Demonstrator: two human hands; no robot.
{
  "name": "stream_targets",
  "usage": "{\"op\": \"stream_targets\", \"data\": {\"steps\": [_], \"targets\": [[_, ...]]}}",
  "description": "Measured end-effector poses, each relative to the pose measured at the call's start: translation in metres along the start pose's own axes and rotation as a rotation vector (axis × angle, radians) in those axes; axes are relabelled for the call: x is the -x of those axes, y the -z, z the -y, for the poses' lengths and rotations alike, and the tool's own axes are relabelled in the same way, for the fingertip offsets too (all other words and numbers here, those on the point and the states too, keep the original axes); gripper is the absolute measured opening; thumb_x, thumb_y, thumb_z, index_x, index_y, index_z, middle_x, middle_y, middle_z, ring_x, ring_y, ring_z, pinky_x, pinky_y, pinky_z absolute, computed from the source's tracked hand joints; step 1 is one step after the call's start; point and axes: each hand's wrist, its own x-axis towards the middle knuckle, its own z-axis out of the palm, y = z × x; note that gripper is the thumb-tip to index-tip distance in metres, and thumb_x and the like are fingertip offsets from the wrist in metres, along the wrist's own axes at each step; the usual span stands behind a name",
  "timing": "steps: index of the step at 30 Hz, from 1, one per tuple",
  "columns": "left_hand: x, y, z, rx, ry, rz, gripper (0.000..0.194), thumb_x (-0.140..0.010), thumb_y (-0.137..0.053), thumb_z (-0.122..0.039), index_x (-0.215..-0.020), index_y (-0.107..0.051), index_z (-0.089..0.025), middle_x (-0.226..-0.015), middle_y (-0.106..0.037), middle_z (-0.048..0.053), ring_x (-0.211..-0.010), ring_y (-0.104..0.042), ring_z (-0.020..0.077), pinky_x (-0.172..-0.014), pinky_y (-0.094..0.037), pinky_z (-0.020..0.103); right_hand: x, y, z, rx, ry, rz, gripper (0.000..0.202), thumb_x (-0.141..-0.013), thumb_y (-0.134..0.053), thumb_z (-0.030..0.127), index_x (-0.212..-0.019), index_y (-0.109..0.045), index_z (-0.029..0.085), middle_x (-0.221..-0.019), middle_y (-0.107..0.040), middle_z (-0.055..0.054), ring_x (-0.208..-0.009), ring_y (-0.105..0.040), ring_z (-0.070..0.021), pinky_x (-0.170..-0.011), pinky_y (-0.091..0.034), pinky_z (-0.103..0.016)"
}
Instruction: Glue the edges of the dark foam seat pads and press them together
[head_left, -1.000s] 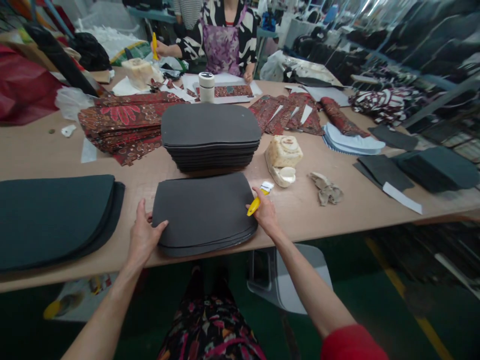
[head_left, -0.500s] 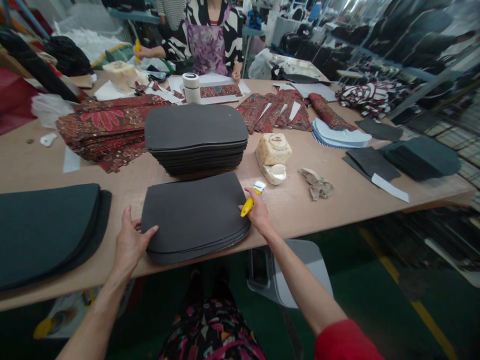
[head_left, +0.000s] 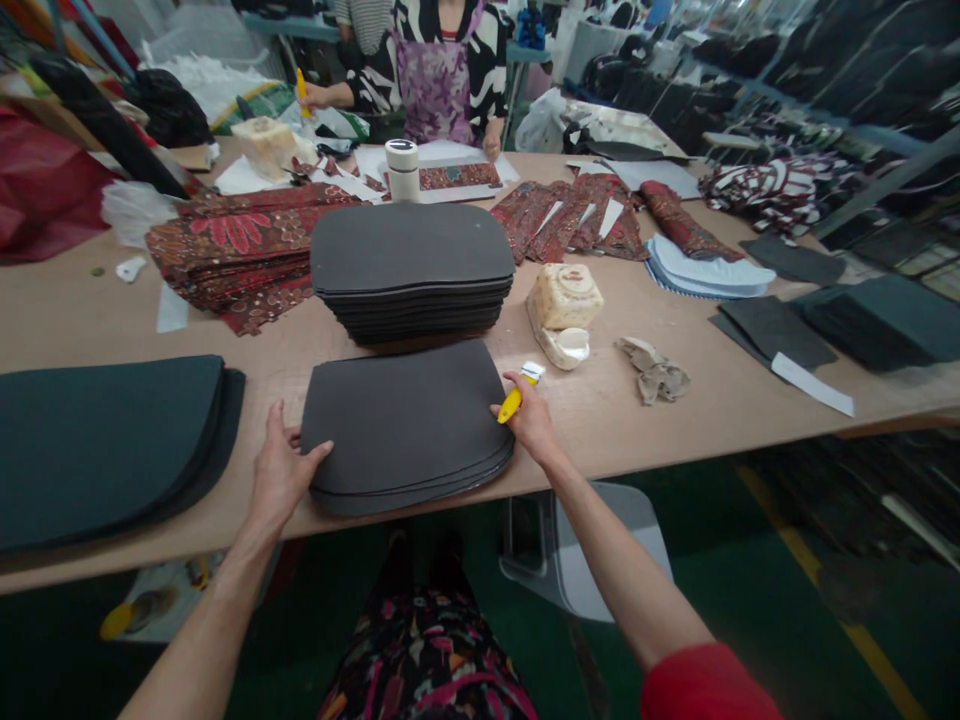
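Two hands steady a low stack of dark foam sheets (head_left: 405, 420) at the near edge of a wooden table (head_left: 720, 400).

The left hand (head_left: 281, 470) lies spread, thumb on top, at the stack's 9 o'clock edge. The right hand (head_left: 534, 420), at 3 o'clock, pinches a yellow-handled brush (head_left: 514, 400) while touching the stack. A taller foam stack (head_left: 411, 265) sits at 12 o'clock; a tan block (head_left: 564, 300) lies at 2 o'clock.

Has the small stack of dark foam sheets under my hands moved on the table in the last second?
No. The small foam stack sits just in front of the taller stack.
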Motion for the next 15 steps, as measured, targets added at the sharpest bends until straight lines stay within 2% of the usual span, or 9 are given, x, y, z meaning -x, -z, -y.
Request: {"op": "stream_targets", "data": {"steps": [15], "targets": [[0.0042,0.0038,-0.0069,0.001,0.056,0.017,0.097,-0.064,-0.074,-0.022,-0.143,-0.019,-0.012,-0.103,-0.061,0.014,-0.090,-0.062,0.0228,-0.083,-0.050,0.036,0.0019,0.0004,-0.0033,-0.002,0.021,0.016,0.053,-0.069,-0.062,0.031,-0.119,-0.052,0.018,-0.063,-0.049,0.003,-0.057,-0.046,-0.0130,-0.055,-0.033,-0.024]]}}
